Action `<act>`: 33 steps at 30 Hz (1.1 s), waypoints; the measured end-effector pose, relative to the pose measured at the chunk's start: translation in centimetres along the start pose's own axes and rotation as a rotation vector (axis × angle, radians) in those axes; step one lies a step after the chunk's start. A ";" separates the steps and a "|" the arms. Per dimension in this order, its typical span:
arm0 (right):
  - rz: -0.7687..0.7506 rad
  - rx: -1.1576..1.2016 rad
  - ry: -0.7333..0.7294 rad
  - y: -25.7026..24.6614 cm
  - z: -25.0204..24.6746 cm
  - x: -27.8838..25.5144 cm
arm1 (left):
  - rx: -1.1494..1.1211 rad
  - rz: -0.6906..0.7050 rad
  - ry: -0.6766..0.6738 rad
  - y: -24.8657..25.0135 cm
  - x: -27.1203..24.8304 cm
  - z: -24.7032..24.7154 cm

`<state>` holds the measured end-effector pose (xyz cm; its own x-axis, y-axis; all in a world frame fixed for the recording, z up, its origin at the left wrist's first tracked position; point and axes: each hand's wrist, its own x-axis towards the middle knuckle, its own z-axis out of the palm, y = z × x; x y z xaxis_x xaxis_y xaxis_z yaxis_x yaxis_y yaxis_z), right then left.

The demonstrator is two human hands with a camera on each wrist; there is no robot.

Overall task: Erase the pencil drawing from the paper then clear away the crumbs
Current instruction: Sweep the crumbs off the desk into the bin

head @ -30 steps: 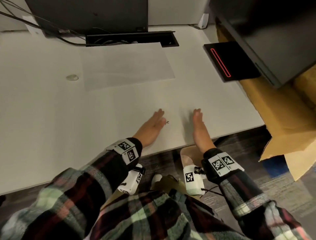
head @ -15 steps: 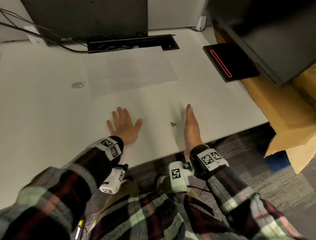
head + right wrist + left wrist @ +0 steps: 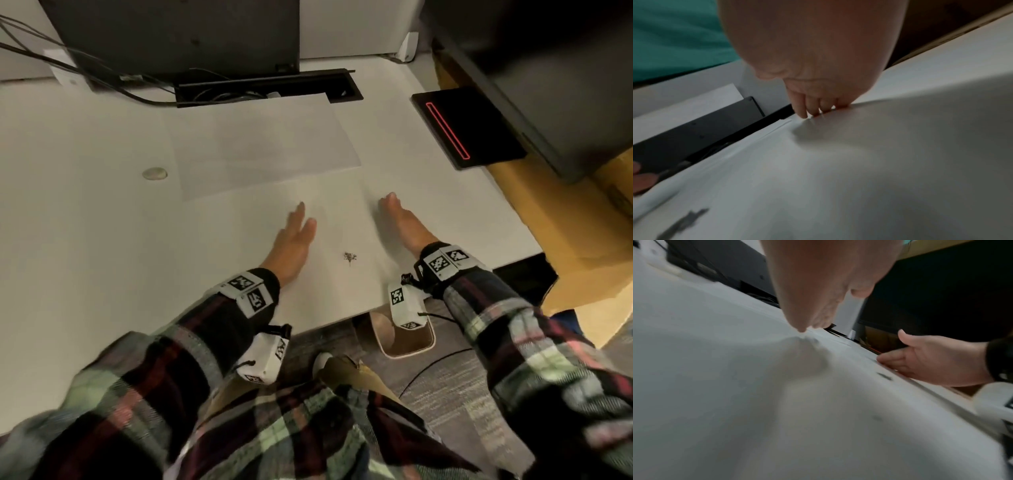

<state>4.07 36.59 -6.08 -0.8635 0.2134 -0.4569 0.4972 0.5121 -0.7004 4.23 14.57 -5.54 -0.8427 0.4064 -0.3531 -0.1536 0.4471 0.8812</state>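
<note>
The crumbs (image 3: pixel 350 256) form one small dark clump on the white surface (image 3: pixel 85 240) near its front edge, between the two hands. The paper (image 3: pixel 260 147) lies farther back, pale and blank as far as can be seen. The left hand (image 3: pixel 291 245) rests on the surface with straight fingers, its grip apart and holding nothing. The right hand (image 3: pixel 406 222) stands on its edge, fingers straight and together, touching the surface. Square black-and-white marker tags on both wrists carry no readable writing.
</note>
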 end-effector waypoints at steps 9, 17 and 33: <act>-0.179 -0.118 -0.273 0.3 2.7 -4.6 | 0.651 -0.155 -0.115 -2.1 1.1 -0.4; -0.181 0.027 -0.064 -1.8 -1.4 -0.3 | 0.059 0.065 -0.199 1.2 1.4 1.6; -0.264 -0.215 -0.666 -1.5 0.8 -0.4 | 0.589 -0.096 -0.034 -0.3 6.2 -1.8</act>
<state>3.77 35.02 -5.29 -0.6839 -0.4535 -0.5715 0.1939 0.6422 -0.7416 -1.85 15.53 -7.47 -0.8205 0.3633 -0.4414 0.0920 0.8460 0.5252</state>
